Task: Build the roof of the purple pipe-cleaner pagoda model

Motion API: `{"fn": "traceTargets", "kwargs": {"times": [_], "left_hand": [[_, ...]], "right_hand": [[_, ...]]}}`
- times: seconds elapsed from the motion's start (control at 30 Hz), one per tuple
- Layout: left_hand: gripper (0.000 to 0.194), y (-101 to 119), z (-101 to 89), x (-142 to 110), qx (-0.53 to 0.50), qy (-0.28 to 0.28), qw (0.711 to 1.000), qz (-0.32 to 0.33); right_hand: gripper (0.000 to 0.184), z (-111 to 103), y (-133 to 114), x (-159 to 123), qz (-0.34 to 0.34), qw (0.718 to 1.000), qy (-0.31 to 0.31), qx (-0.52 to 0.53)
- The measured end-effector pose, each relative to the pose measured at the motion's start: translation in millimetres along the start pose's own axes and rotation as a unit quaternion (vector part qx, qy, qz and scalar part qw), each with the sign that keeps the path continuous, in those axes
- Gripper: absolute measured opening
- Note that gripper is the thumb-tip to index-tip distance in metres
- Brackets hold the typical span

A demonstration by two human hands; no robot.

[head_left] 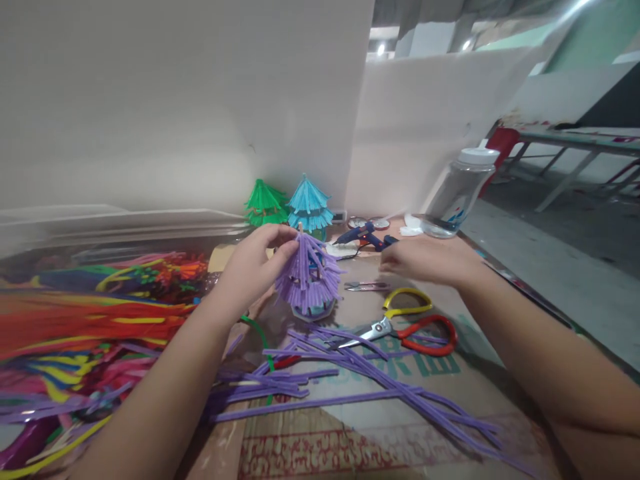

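My left hand [265,260] pinches the upper part of a purple pipe-cleaner pagoda [313,280], which stands upright on the table with tiered, fringed roofs. Close to the handle end of a dark blue hot glue gun [357,233], my right hand [420,260] has its fingers curled in. Whether it grips anything is hidden from this angle. Scissors [380,328] with one yellow and one red handle lie in front of the pagoda, over loose purple pipe cleaners [370,370]. Small thread snips [367,287] rest between the two hands.
Behind the purple piece stand a green pagoda [265,203] and a light blue one [309,200]. A clear water bottle [460,193] is at the back right, near the table edge. Bundles of coloured pipe cleaners [100,320] fill the left side. A white board [175,100] rises behind.
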State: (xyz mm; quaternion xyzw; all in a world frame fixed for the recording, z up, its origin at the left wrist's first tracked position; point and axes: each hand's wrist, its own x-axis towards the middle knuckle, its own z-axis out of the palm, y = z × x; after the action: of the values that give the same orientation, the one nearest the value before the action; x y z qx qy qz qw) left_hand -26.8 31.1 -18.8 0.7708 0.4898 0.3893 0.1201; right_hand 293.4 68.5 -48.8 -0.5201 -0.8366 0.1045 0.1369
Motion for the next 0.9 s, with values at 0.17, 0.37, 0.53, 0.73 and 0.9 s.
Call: {"fn": "traceTargets", "kwargs": {"times": [0.17,0.37,0.53,0.73,0.9], "left_hand": [[0.029,1.8,-1.1,-0.8,0.017,0.004,1.0,0.0],[0.025,1.9,-1.3,0.5,0.019,0.002,1.0,0.011],[0.026,0.2,-1.3,0.7,-0.008,-0.006,1.0,0.013],[0.025,2.6,-5.2,-0.4,0.018,0.004,1.0,0.013],[0.027,5.7,-9.1,-1.9,0.025,0.026,0.999,0.038]], "right_hand": [[0.026,28.0,-73.6,-22.8,-0.093,0.983,-0.157,0.017],[0.024,56.3,-89.5,-26.7,-0.112,0.98,-0.158,0.039],[0.013,58.6,-90.0,-29.9,-0.103,0.985,-0.125,0.05],[0.023,27.2,-107.1,-43.4,-0.103,0.982,-0.055,0.15],[0.023,26.2,-110.6,-50.5,-0.113,0.97,0.045,0.209]]}}
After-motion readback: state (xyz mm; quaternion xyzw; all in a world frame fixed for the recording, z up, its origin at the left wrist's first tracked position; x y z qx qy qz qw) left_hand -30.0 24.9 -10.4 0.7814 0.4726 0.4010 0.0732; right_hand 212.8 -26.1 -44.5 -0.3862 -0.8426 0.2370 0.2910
